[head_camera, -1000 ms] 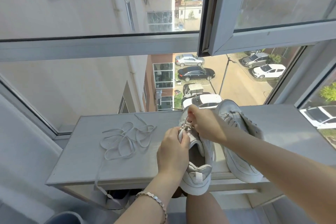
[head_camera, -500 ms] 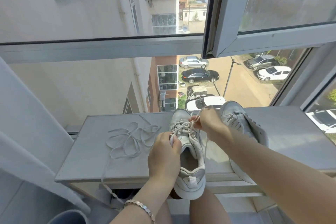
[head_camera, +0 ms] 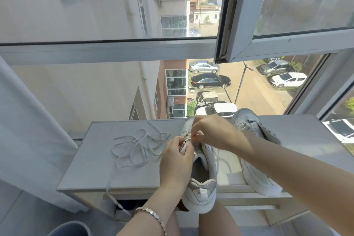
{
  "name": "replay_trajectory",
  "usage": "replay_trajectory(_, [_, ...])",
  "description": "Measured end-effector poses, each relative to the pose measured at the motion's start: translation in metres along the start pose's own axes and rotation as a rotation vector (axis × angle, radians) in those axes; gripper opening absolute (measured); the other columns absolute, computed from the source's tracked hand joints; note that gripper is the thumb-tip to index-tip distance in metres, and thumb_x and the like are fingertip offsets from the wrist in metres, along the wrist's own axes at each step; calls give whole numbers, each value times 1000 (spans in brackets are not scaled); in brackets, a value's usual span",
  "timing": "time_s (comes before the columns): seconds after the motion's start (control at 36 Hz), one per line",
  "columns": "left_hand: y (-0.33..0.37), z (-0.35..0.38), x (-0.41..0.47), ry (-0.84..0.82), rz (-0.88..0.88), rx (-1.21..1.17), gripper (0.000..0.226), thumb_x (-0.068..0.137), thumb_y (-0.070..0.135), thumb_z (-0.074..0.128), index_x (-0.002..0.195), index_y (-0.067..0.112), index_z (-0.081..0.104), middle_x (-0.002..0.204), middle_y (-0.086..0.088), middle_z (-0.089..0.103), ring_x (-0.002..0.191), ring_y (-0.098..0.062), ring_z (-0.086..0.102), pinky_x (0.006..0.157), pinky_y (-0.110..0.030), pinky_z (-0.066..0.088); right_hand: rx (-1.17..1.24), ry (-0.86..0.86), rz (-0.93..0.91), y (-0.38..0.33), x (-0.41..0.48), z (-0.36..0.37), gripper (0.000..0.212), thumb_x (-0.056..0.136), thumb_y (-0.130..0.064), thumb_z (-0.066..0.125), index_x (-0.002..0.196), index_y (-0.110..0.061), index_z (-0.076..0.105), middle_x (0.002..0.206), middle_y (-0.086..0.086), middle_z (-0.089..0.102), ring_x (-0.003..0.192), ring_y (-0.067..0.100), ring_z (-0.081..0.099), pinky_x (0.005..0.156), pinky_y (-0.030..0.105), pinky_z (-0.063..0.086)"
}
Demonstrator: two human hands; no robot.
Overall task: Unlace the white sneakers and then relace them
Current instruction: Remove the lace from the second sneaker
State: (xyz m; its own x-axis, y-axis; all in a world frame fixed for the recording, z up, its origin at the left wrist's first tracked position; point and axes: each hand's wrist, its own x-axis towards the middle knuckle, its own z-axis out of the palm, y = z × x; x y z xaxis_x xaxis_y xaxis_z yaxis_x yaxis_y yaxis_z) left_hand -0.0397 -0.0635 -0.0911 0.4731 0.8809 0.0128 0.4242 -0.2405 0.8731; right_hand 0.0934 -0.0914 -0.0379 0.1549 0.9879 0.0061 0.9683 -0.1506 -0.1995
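I'm clutching the sneaker (head_camera: 203, 188) with my left grip (head_camera: 177, 161) and pinching its lace (head_camera: 188, 135) with my right grip (head_camera: 212, 132), risking tugging the overhanging heel off the tabletop (head_camera: 92, 168).

bright daylight through window | wide-angle edge bending | hands slightly soft

White sneakers (head_camera: 203, 174), white loose lace (head_camera: 138, 145) (grey sill (head_camera: 92, 168)).

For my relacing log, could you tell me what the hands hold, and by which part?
Both hold the near sneaker: the left hand grips its tongue area, and the right hand pinches the lace at the eyelets.
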Motion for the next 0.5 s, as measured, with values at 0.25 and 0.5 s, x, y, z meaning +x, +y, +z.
replay_trajectory(0.25, [2, 2, -4, 40, -8, 12, 18, 93, 27, 47, 104, 19, 59, 100, 6, 60, 92, -13, 54, 74, -27, 42, 438, 245, 346, 10, 8, 22, 16, 98, -14, 45, 100, -4, 57, 79, 7, 64, 67, 12, 64, 62, 26, 51])
replay_trajectory(0.5, [2, 1, -3, -3, 65, 111, 26, 96, 25, 40, 118, 27, 54, 113, 12, 55, 98, -9, 51, 77, -26, 40, 398, 305, 492, 26, -8, 12, 23, 92, -24, 57, 85, -2, 54, 77, 9, 55, 72, 21, 53, 63, 23, 45])
